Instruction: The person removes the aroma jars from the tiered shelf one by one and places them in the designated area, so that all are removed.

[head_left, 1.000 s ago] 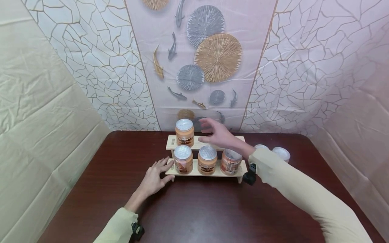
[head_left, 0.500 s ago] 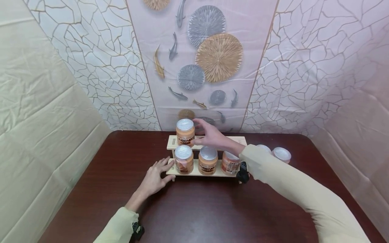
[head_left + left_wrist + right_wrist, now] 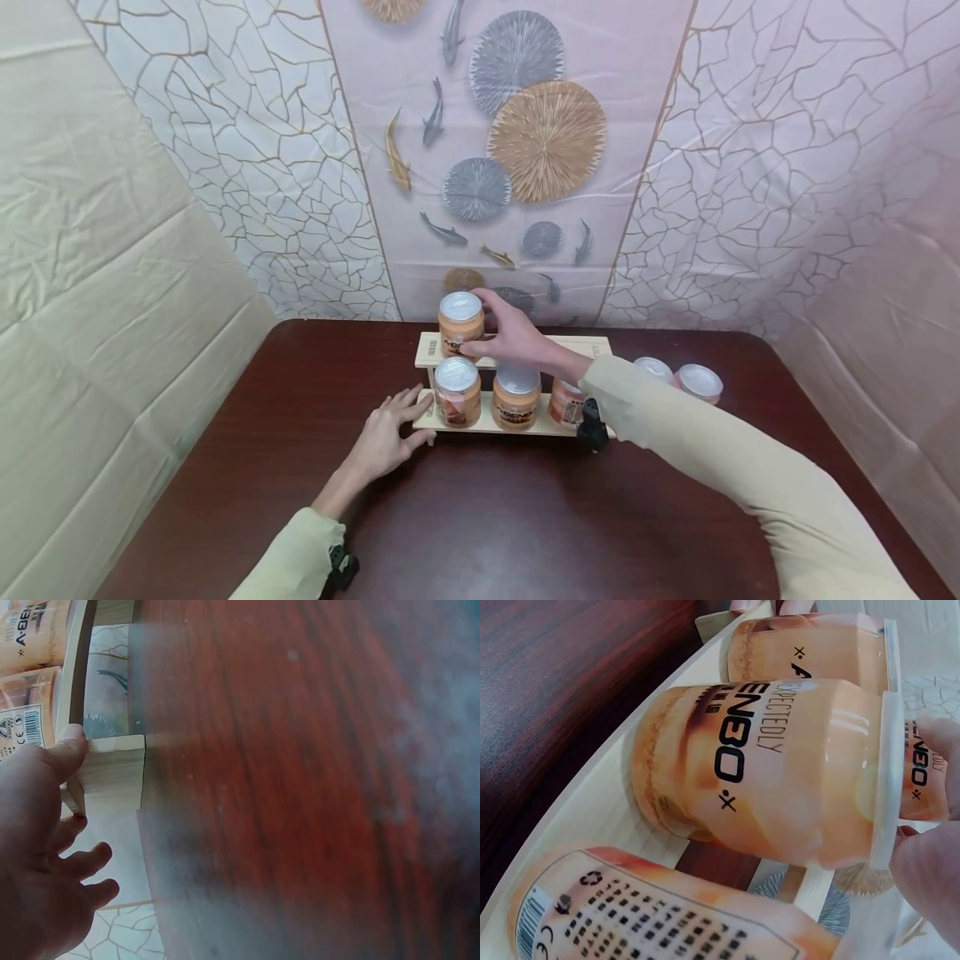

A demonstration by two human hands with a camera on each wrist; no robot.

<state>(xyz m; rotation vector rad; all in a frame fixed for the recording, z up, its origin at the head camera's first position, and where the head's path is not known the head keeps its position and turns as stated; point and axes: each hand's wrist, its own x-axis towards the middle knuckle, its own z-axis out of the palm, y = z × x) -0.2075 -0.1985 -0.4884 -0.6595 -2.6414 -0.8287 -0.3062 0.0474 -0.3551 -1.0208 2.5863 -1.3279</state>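
My right hand [image 3: 519, 335] holds an orange jar [image 3: 454, 330] with a clear lid, thumb in front and fingers behind. That jar stands at the left end of the upper tier of a small two-tier wooden rack [image 3: 587, 343]. On the lower tier are a left jar [image 3: 457, 398], a middle jar [image 3: 516, 403] and a right jar [image 3: 566, 403], the last partly hidden by my right arm. My left hand [image 3: 381, 442] grips the lower board's left end; the left wrist view shows the thumb on the front edge and the other fingers curled behind.
Two more lidded jars, a nearer one [image 3: 699, 382] and one partly behind my sleeve [image 3: 654, 367], stand on the dark wooden table [image 3: 480, 517] right of the rack. A patterned cloth [image 3: 547, 142] hangs behind the table, with pale cloth walls at both sides.
My right hand has moved left along the upper tier and now holds the jar there. My left hand has stayed on the rack's end.
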